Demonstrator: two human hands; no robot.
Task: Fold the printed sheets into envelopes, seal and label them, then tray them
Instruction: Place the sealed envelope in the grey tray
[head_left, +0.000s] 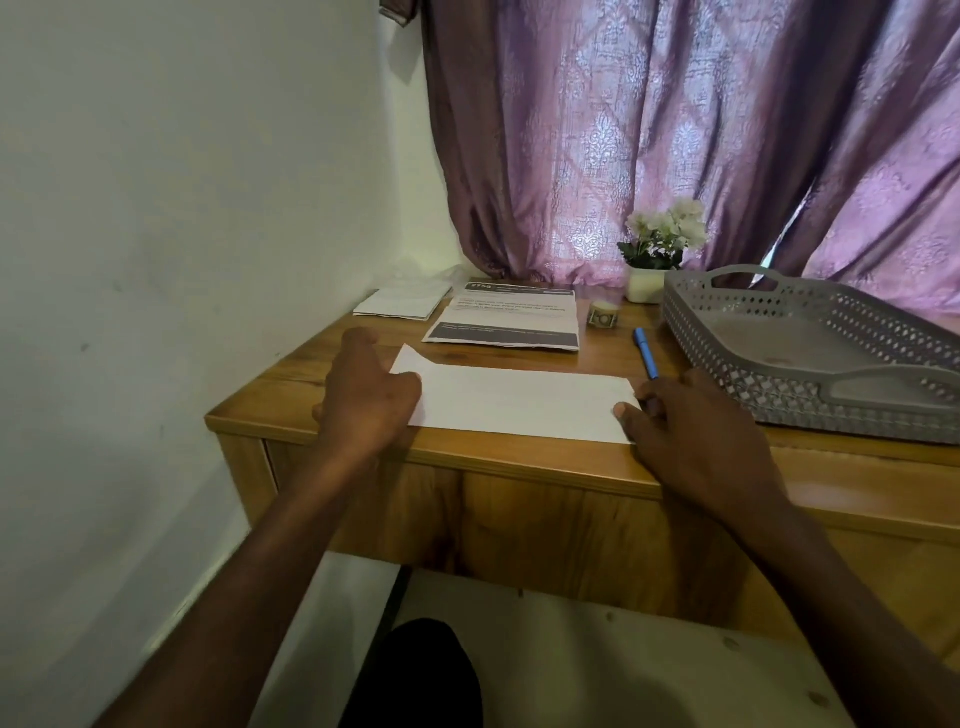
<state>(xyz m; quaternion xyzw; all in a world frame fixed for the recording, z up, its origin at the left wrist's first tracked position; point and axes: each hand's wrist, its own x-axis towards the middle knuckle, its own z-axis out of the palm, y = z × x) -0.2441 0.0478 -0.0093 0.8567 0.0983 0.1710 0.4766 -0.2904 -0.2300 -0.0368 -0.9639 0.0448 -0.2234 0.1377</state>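
Observation:
A white envelope (519, 400) lies lengthwise near the front edge of the wooden desk (291, 374), its flap open and pointing up at the left end. My left hand (366, 395) grips that left end, fingers over the flap area. My right hand (691, 426) holds the right end, thumb pressed on top. Behind the envelope lies a printed sheet (506, 319) with dark bands. A blue pen (645, 353) lies to its right. The grey perforated tray (810, 353) stands at the right with nothing in it.
A stack of white envelopes (402, 301) sits at the back left by the wall. A small tape roll (602, 314) and a white pot of flowers (657, 249) stand at the back. A purple curtain hangs behind the desk.

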